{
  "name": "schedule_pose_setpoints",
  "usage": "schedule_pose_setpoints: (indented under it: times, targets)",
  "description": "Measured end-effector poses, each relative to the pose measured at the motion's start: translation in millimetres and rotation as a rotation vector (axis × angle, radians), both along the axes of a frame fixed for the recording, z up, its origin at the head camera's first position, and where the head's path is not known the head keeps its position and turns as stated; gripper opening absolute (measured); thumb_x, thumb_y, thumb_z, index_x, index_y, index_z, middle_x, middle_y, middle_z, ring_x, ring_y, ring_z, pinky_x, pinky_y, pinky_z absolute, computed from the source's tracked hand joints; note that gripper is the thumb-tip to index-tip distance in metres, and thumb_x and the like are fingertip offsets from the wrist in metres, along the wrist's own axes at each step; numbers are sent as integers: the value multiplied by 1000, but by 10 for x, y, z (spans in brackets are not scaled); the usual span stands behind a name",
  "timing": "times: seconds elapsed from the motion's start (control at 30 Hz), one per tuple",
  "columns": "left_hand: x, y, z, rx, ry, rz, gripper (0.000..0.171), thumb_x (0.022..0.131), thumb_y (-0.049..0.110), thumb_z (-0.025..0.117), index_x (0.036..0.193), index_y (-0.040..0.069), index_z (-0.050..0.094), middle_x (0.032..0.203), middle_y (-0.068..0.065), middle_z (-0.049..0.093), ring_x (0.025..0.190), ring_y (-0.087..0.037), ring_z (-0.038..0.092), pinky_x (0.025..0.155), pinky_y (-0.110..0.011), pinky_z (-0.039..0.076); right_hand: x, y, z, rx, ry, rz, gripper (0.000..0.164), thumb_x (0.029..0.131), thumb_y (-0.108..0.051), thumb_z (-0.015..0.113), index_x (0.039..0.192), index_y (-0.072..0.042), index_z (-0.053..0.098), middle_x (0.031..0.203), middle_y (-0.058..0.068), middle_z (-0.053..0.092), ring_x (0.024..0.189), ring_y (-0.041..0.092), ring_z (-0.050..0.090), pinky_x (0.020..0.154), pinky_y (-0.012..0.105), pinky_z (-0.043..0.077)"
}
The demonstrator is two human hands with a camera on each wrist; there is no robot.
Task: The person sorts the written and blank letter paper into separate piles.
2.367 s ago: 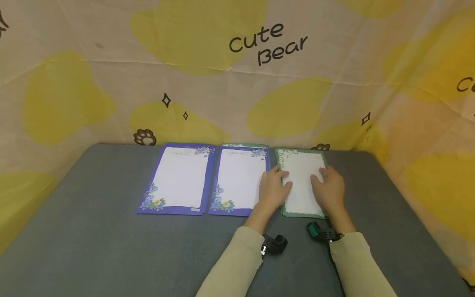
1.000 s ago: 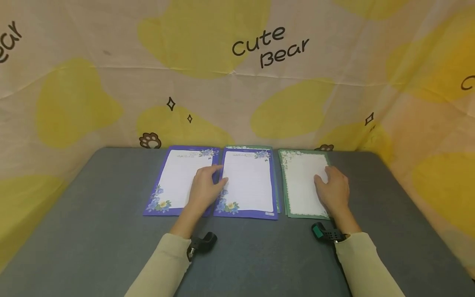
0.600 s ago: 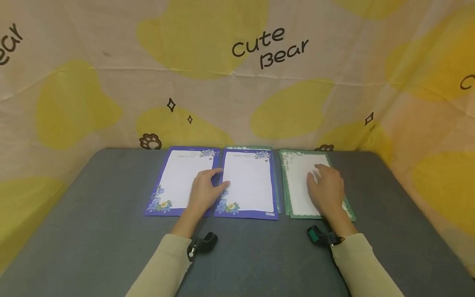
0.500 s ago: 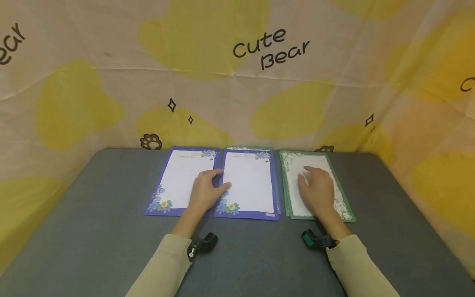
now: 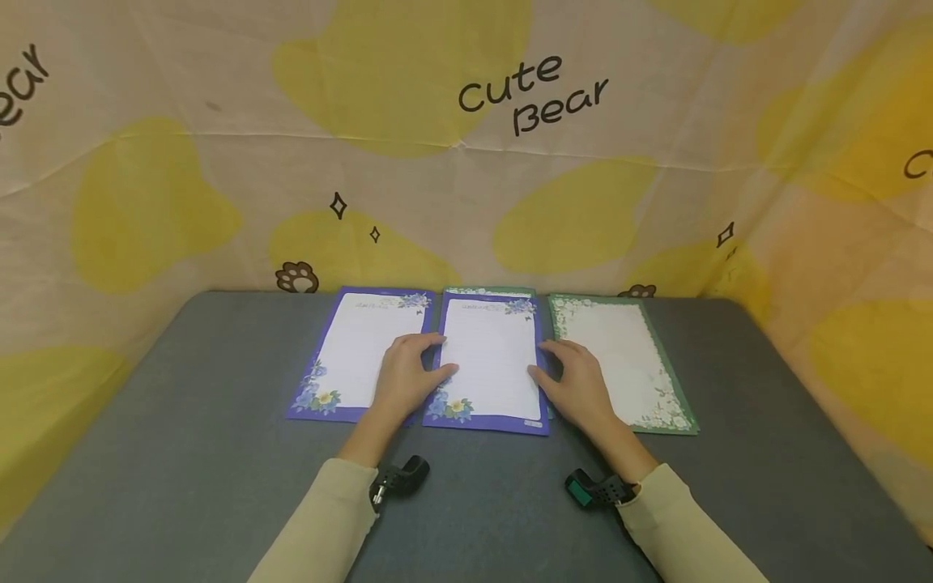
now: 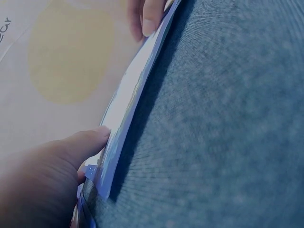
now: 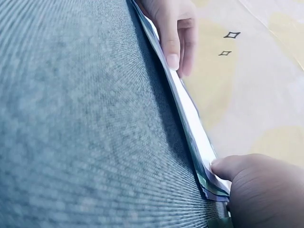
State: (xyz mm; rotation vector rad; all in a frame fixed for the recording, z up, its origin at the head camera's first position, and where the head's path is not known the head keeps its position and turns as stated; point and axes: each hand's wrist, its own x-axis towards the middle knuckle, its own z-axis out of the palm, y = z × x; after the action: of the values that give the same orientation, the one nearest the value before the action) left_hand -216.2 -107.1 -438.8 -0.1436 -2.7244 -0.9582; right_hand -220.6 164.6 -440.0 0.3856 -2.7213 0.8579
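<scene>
A purple-bordered sheet of writing paper with blue flowers (image 5: 488, 356) lies in the middle. My left hand (image 5: 405, 374) pinches its left edge, thumb on top; in the left wrist view the left thumb (image 6: 88, 145) presses the paper's face. On the opposite edge, my right hand (image 5: 579, 382) grips, its thumb (image 7: 232, 166) on top and the other fingers mostly hidden. Purple and green layers show under that thumb in the right wrist view, with a dark shadow along the near edge. A green-bordered sheet (image 5: 488, 290) peeks out behind the middle one.
Left of the middle pile lies another purple-bordered sheet (image 5: 357, 348), partly covered by my left hand. A green-bordered stack (image 5: 630, 348) lies at the right, close to my right forearm. The grey table (image 5: 182, 453) ends at a printed cloth backdrop (image 5: 408, 97).
My left hand has gone from the right side of the middle sheet to its left edge. My right hand has left the green stack and moved left onto the middle sheet's right edge.
</scene>
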Motion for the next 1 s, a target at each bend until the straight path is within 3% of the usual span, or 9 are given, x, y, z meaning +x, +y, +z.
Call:
schedule_pose_setpoints:
  times: [0.4, 0.6, 0.8, 1.0]
  targets:
    - [-1, -15, -21, -24, 7, -18, 47, 84, 35, 82, 124, 12, 72, 135, -8, 68, 133, -31, 55, 117, -52, 38, -11, 7, 28, 0, 75, 65, 38, 87, -17, 78, 120, -1, 71, 133, 18, 68, 129, 39, 59, 117, 58, 37]
    - [4, -14, -18, -51, 26, -46, 44, 84, 37, 82, 120, 13, 75, 135, -6, 69, 133, -31, 55, 116, -53, 39, -8, 4, 19, -20, 35, 51, 37, 89, -15, 76, 123, -1, 70, 137, 18, 65, 131, 40, 57, 114, 58, 41]
    - [13, -5, -7, -97, 14, -71, 44, 85, 41, 80, 120, 15, 75, 138, -6, 67, 136, -34, 52, 116, -55, 38, -4, 3, 28, -49, 20, 6, 37, 89, -11, 76, 124, -3, 70, 134, 18, 67, 129, 38, 61, 119, 59, 35]
    - [14, -6, 0, -117, 13, -86, 44, 86, 41, 79, 121, 15, 75, 138, -7, 66, 136, -34, 52, 117, -54, 38, 8, 9, 47, -137, 65, 25, 34, 87, -1, 76, 121, -4, 72, 131, 16, 69, 114, 34, 69, 105, 52, 51]
